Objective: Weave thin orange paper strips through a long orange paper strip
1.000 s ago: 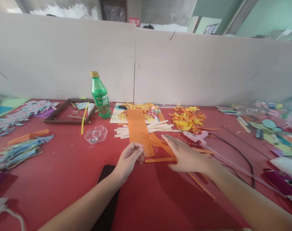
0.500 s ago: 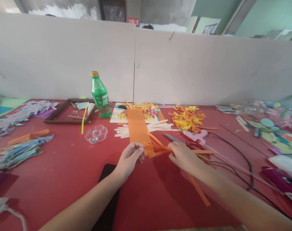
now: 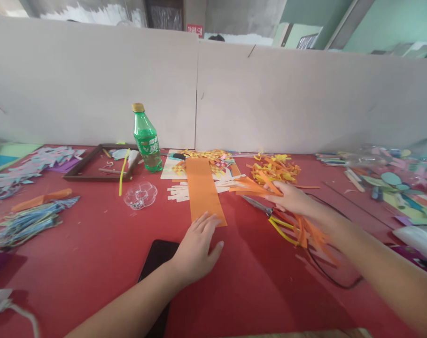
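Observation:
My left hand (image 3: pixel 201 246) lies with its fingers spread, fingertips on the near end of a long orange paper sheet (image 3: pixel 203 188). To the right, my right hand (image 3: pixel 287 197) is closed around a bunch of orange paper strips (image 3: pixel 250 184). Strip ends stick out toward the sheet and others trail back below my wrist. Scissors (image 3: pixel 257 203) with red and yellow handles rest on the table just under that hand, partly covered by the strips. Beyond it is a heap of yellow and orange paper curls (image 3: pixel 275 170). Cream strips (image 3: pixel 180 191) lie beneath the orange sheet.
A green bottle (image 3: pixel 148 141) stands at the back, beside a brown frame (image 3: pixel 97 178). A clear flower-shaped dish (image 3: pixel 141 196) sits nearer. A black phone (image 3: pixel 157 263) is under my left forearm. Blue woven strips (image 3: pixel 40 220) lie left; coloured paper pieces (image 3: pixel 392 180) lie right. A white partition (image 3: pixel 128 84) closes the back.
My right hand has carried the orange strips away from the sheet, to the right and farther back, over the glue gun's place. My left hand has opened and flattened onto the sheet's near end.

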Tool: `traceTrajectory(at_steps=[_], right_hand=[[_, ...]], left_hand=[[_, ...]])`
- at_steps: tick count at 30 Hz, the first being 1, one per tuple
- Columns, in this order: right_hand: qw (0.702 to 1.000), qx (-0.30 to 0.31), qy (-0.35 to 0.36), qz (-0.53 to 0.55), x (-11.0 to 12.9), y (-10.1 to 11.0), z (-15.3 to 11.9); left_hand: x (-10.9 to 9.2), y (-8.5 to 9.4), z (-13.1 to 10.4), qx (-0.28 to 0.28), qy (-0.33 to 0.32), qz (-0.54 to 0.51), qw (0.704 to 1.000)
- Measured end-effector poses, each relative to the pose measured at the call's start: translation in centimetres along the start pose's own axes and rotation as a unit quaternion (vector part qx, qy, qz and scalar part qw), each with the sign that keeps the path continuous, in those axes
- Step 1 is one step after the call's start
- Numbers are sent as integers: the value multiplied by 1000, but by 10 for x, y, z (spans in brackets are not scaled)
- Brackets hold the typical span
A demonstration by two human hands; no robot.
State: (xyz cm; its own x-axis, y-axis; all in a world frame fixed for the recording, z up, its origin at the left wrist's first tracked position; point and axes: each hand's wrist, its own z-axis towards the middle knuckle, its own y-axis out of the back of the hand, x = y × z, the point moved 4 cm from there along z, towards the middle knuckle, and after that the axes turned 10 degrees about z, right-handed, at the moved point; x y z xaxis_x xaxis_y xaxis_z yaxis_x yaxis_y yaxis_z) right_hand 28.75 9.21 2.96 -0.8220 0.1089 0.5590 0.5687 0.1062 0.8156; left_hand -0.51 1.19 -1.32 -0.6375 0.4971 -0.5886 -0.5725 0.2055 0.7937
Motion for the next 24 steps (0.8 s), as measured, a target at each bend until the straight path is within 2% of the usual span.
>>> traceTrajectory(at_steps=[3, 6, 13, 15, 18, 19, 24], right_hand=[[997, -10, 44, -64, -6, 3, 8], [993, 3, 71, -90, -10, 4, 9], [993, 39, 75, -87, -7, 9, 8], [997, 49, 47, -37, -6, 11, 8], [993, 68, 5, 100, -4, 13, 8], [991, 72, 6, 111, -3, 13, 7], [991, 77, 73, -77, -5, 9, 7]], left_hand=[[-3, -3, -2, 31, -16, 65, 997], [-5, -2, -2, 34, -12, 95, 995], [-9, 2, -3, 16, -28, 80, 996], [-9, 2, -3, 13, -26, 76, 997], [-8, 2, -3, 13, -19, 77, 997], [-8, 2, -2, 13, -19, 77, 997], [-8, 2, -2, 14, -22, 77, 997]])
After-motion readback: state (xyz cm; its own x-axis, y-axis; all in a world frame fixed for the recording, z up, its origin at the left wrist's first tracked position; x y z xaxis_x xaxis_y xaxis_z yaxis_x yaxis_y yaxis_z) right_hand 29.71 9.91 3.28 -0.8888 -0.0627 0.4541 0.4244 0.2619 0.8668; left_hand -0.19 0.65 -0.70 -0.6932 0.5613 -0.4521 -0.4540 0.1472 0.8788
